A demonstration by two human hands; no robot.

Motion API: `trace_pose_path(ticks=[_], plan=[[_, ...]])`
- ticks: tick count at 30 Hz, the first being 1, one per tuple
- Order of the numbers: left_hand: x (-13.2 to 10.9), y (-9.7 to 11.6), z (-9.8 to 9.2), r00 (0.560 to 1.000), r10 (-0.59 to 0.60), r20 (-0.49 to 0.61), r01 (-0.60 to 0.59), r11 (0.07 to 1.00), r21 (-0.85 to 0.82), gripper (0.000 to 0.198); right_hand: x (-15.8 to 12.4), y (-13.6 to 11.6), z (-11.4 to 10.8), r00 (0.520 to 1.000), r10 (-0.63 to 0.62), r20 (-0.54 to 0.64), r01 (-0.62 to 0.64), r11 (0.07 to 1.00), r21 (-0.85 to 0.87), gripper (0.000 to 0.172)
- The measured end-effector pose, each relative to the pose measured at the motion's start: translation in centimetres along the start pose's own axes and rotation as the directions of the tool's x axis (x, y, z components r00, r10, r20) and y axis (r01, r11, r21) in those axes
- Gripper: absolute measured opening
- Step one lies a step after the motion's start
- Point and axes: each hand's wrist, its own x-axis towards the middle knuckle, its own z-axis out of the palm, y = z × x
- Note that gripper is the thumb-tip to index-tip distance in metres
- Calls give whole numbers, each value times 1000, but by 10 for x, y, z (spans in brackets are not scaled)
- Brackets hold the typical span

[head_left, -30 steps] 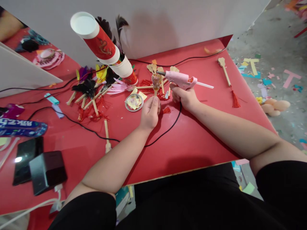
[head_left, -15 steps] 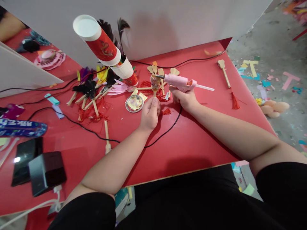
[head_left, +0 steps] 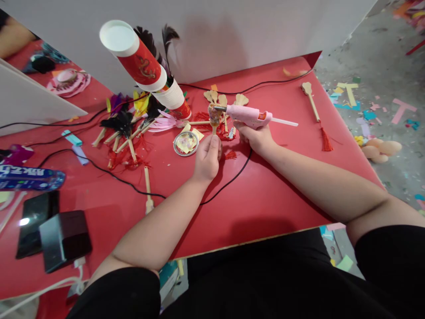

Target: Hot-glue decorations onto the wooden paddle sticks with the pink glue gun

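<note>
Left hand [head_left: 207,157]: curls shut around the lower end of a small wooden spoon-shaped stick with a shiny decorated head [head_left: 214,115], thumb pressed up along the shaft; holds it upright above the red bench [head_left: 265,199]. Right hand [head_left: 255,135]: wraps closed around the grip of a pink hot-glue gun [head_left: 249,115], levels it with the metal nozzle pointing left and touching the head of the stick, a white glue rod jutting out of the back.

Just left of the left hand, resting on the bench: a round metal tin of pale paper scraps [head_left: 186,143]. Between the two hands: a small red tassel [head_left: 230,155]. Under the right wrist, looping toward the near edge: a black cord [head_left: 232,177]. Behind the stick: a heap of bare wooden spoon-shaped sticks [head_left: 229,99] on red fringe. Further left: feathered sticks [head_left: 122,128] and a leaning stack of red-and-white paper cups [head_left: 146,66].
</note>
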Motion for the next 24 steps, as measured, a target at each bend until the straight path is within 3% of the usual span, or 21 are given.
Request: trace_pose_path(ticks=[2,7,16,24], plan=[[0,-2,-1,999,33,-19,-31,998,55,66,-2,-2,0,1000,8,1,-8,997,71,56],[2,-5,-3,997,63,-34,-58,990,128,66,-1,-3,0,1000,23,-8,-23,997,67,62],[2,-4,-2,999,-32,-7,32,999,12,65,4,-6,1,997,80,12,-80,993,83,58],[6,-3,-1,998,-40,44,42,998,-39,72,1,-6,1,996,72,53,-77,991,106,59]])
